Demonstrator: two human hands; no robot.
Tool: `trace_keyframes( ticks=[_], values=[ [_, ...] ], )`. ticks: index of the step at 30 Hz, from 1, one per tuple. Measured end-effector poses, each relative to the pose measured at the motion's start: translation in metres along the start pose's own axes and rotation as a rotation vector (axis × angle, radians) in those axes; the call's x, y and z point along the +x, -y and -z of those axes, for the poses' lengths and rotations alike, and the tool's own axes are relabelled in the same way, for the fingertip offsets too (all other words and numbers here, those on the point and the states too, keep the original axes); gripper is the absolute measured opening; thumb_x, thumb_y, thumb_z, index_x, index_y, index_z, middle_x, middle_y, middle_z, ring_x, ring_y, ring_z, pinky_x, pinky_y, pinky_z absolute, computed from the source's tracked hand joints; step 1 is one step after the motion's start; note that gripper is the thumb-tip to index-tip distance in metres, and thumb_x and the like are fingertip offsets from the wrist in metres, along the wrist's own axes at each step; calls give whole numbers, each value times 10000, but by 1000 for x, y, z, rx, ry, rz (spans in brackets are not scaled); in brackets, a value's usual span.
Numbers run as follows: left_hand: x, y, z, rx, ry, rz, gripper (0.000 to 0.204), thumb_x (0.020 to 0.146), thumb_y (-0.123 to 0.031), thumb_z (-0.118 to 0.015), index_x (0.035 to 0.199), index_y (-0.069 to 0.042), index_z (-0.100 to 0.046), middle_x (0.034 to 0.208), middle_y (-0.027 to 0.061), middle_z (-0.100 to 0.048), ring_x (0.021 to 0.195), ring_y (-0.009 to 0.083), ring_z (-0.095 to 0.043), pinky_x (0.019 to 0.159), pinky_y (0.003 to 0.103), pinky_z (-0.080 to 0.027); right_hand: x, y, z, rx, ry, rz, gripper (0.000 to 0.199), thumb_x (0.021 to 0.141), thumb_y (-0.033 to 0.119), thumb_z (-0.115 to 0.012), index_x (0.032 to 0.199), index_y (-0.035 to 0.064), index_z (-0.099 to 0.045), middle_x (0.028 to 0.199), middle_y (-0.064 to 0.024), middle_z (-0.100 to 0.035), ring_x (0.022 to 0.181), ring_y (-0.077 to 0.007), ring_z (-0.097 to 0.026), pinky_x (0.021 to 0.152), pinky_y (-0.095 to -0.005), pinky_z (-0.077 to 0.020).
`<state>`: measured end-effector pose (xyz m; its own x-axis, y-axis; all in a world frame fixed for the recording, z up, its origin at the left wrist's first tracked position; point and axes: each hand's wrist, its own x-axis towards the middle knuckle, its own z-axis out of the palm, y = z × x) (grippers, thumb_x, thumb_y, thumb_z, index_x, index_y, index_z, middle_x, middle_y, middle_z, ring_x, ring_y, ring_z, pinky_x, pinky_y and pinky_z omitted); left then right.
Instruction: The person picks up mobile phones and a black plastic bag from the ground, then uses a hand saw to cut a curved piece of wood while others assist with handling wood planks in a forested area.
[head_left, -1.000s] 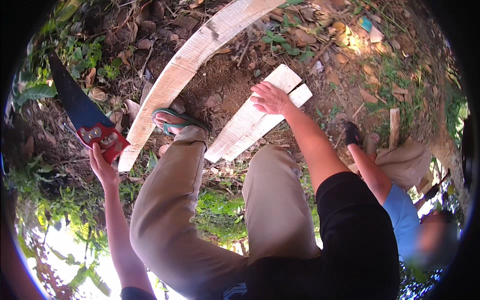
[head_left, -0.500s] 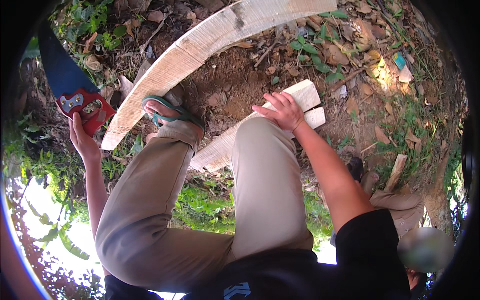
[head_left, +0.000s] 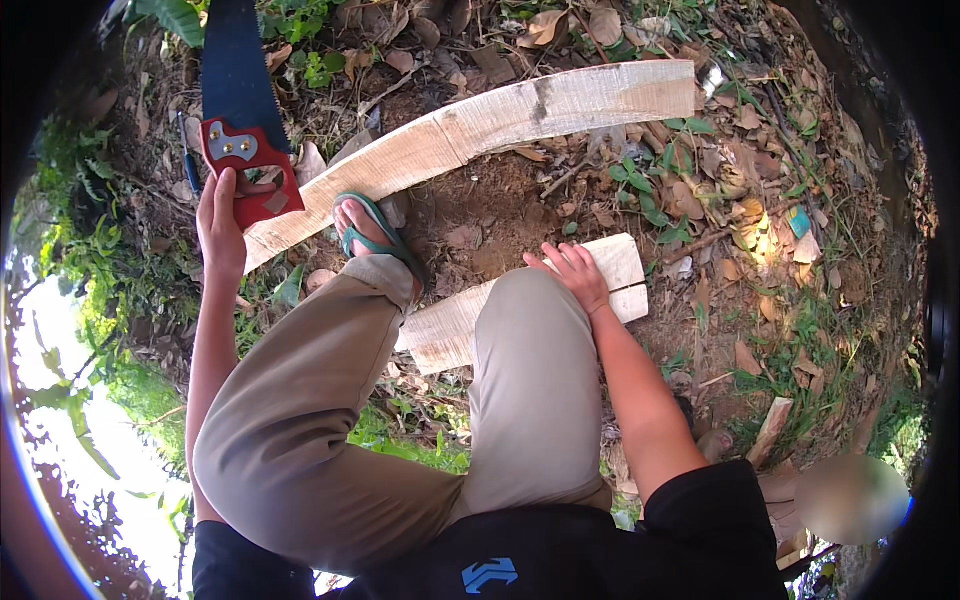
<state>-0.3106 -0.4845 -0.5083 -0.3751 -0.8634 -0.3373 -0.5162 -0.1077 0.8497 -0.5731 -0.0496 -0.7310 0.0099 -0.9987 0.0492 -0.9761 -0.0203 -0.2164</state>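
On the left, my left hand (head_left: 222, 222) is closed round the red handle of a handsaw (head_left: 240, 90). Its dark blue toothed blade points away from me. My right hand (head_left: 577, 274) lies flat with fingers spread on a short pale board (head_left: 620, 265), which has a slit at its right end. My right knee hides the board's middle. Beyond it, a long curved plank (head_left: 520, 115) lies on the ground. My foot in a green flip-flop (head_left: 368, 235) rests at the plank's near edge, by its left part. The saw's handle is just above the plank's left end.
Dry leaves, twigs and small green plants cover the soil. A thin blue stick-like thing (head_left: 188, 155) lies left of the saw. Another person (head_left: 790, 490) is at the lower right, near a small wood piece (head_left: 770, 430). Bushes stand at the left.
The saw and my left hand have shifted right and farther away in the picture, and the blade stands more upright. My right hand stays on the short board. The whole view has tilted.
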Motion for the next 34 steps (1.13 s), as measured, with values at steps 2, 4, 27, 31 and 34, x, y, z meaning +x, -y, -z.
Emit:
trace_keyframes(
  ticks=[2,4,27,31,34],
  values=[
    [-10,-1,-3,-33,18,-23,319,1077,-260,-436,1207,9,-549,1002,147,-719,889,177,-714,800,288,-582,0,2,0,-23,1,5,483,968,357,-509,1451,335,-512,1377,14,-539,1182,-179,-532,1082,-388,-396],
    [-20,-4,-14,-110,5,-22,302,1071,-262,-455,1147,7,-571,1012,116,-708,887,167,-707,813,277,-571,0,1,2,-19,-1,5,484,974,354,-508,1456,322,-506,1409,18,-537,1194,-182,-542,1077,-386,-405],
    [-49,-16,-147,159,269,-265,476,1043,-418,-384,1108,-5,-611,949,240,-680,889,419,-654,824,452,-482,234,110,172,318,-274,-372,350,739,127,-737,1003,46,-523,921,-151,-632,900,-306,-599,827,-415,-462],
    [-42,-7,-135,-121,430,-258,517,1071,-439,-328,1087,-1,-603,924,149,-694,829,299,-661,817,413,-499,227,96,167,680,-300,-433,219,836,50,-648,1006,31,-512,888,-177,-640,868,-378,-641,778,-514,-475],
    [-34,11,-119,-263,534,-117,529,1079,-450,-312,1084,-8,-603,921,102,-694,830,229,-649,820,387,-505,193,87,162,1028,-272,-567,202,956,147,-655,1095,59,-538,984,-145,-709,871,-307,-712,790,-480,-549]
  ],
)
